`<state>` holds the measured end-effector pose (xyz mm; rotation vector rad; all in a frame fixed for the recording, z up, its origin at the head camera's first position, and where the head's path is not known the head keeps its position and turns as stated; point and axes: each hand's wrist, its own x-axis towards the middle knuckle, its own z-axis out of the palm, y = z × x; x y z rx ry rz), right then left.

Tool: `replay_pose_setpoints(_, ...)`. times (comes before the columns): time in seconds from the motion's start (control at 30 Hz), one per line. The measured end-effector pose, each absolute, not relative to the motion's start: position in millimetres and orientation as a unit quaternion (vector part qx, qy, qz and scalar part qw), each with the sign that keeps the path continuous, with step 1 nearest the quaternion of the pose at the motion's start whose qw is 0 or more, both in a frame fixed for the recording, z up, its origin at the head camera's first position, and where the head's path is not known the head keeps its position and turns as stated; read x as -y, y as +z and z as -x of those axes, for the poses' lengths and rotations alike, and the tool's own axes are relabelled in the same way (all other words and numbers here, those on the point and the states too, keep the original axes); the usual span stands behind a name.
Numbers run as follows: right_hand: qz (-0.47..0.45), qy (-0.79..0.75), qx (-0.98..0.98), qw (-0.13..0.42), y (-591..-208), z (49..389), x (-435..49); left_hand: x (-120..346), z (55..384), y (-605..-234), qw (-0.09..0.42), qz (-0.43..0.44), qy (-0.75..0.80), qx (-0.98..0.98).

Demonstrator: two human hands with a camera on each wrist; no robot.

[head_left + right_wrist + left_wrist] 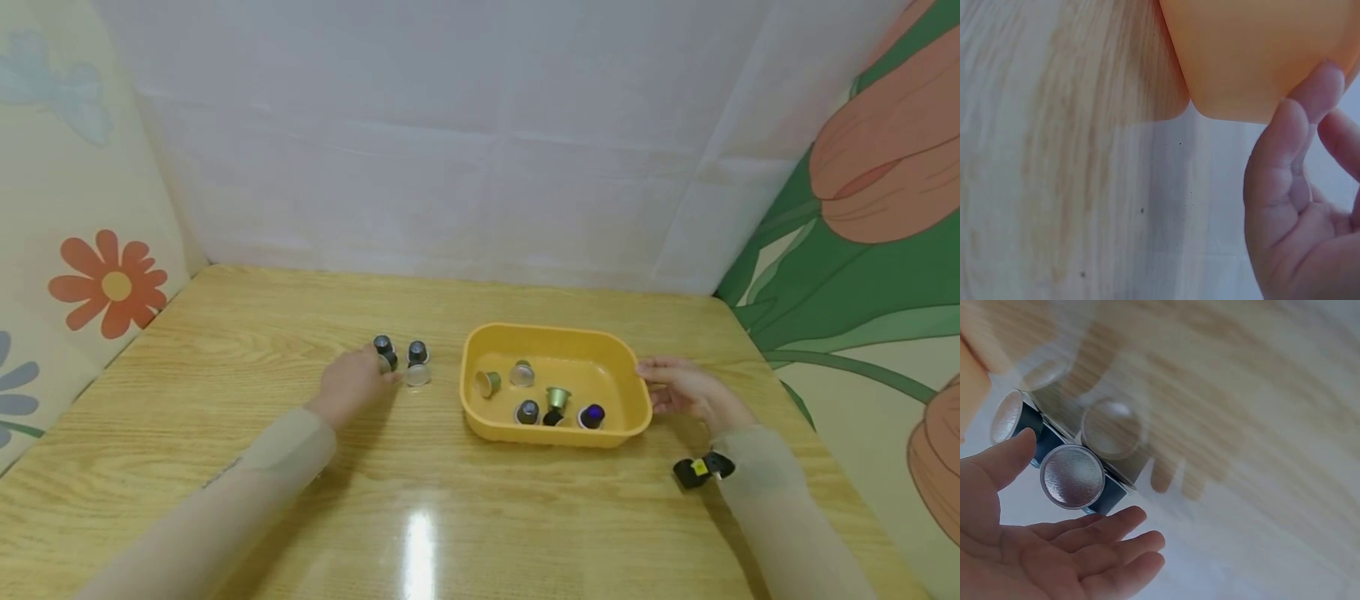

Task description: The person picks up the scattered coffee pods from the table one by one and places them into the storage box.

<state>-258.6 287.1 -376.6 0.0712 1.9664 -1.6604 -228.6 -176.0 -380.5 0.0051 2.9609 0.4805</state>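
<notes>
My left hand [352, 385] reaches to a small group of coffee capsules left of a yellow plastic tray [615, 437]. In the left wrist view its thumb and spread fingers stand apart around a dark capsule with a silver foil lid [1072, 477], next to another dark capsule [1009, 415]. A further dark capsule [417, 352] stands near a silver-lidded one [417, 375]. At the tray's right end, my right hand [686, 390] holds the rim, fingertips against the outer wall [1254, 56]. Inside lie several capsules, among them a green one [558, 397] and a purple-topped one [593, 416].
The wooden table [480, 500] ends at a white cloth backdrop [465, 183]. Flower-painted panels [112, 192] flank both sides. A black piece with a yellow patch [699, 468] is at the right wrist.
</notes>
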Motion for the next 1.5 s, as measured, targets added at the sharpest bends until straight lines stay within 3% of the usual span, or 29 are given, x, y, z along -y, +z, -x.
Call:
replay_pose_setpoints(0.63, -0.032, -0.615, -0.737, 0.280, -377.3, 258.4, -286.7, 186.8, 238.0, -381.3, 0.067, -0.005, 0.192, -0.979)
replay_pose_setpoints(1.5, -0.036, -0.616, -0.734, 0.283, -375.2, 259.4, -287.7, 180.8, 215.6, -356.1, 0.060, -0.036, 0.328, -0.942)
